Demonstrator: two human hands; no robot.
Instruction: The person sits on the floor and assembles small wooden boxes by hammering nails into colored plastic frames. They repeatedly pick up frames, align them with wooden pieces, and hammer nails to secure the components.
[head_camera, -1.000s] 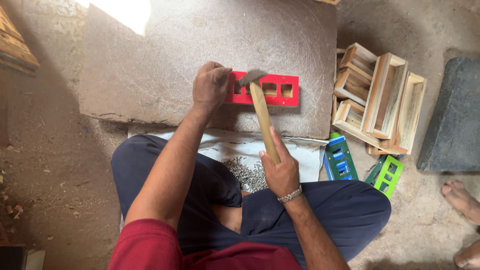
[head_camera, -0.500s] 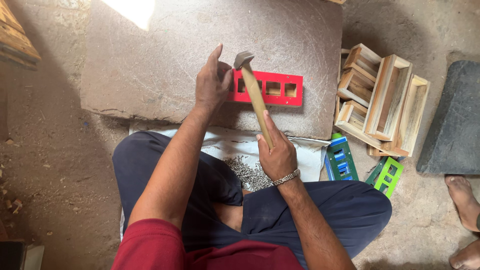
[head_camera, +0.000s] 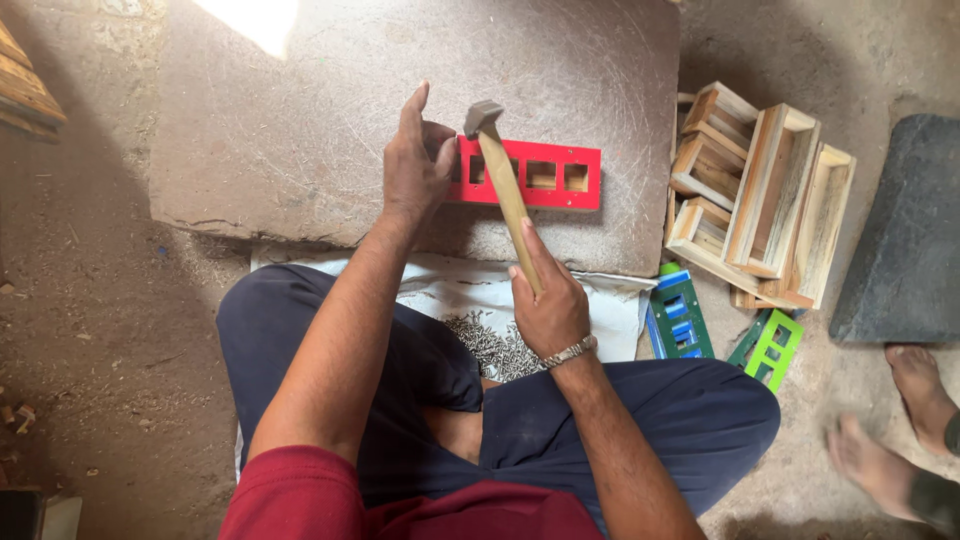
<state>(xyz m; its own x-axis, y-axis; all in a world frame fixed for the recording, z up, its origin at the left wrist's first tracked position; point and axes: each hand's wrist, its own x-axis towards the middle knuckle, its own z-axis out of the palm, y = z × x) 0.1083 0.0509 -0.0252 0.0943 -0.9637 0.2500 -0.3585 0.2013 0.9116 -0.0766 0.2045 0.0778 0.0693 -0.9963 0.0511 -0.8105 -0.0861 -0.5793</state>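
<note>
The right hand (head_camera: 548, 305) is wrapped tight around the lower end of a wooden-handled hammer with a grey metal head (head_camera: 503, 176); a metal bracelet sits on that wrist. The hammer's long axis runs up and slightly left from the fist, its head lying over the left end of a red painted wooden frame with a row of rectangular openings (head_camera: 545, 176). The left hand (head_camera: 413, 162) rests at that same left end of the frame, fingers partly curled and the index finger stretched straight up; whether it pinches a nail cannot be told.

The red frame lies flat on a large worn stone slab (head_camera: 300, 130), long axis left to right, openings facing up, near the slab's front edge.

Below the slab, a white cloth sheet (head_camera: 450, 290) is spread over the person's lap, and a heap of small grey nails (head_camera: 495, 345) lies on it just beside the right hand.

To the right, off the slab, a cluster of unpainted open wooden boxes (head_camera: 770, 190) leans together on the ground. In front of them lie a dark green painted frame (head_camera: 682, 318), with a blue piece beside it, and a bright green painted frame (head_camera: 772, 345), both tilted. A dark grey stone slab (head_camera: 905, 240) lies at the far right, with another person's bare feet (head_camera: 900, 440) just below it.
</note>
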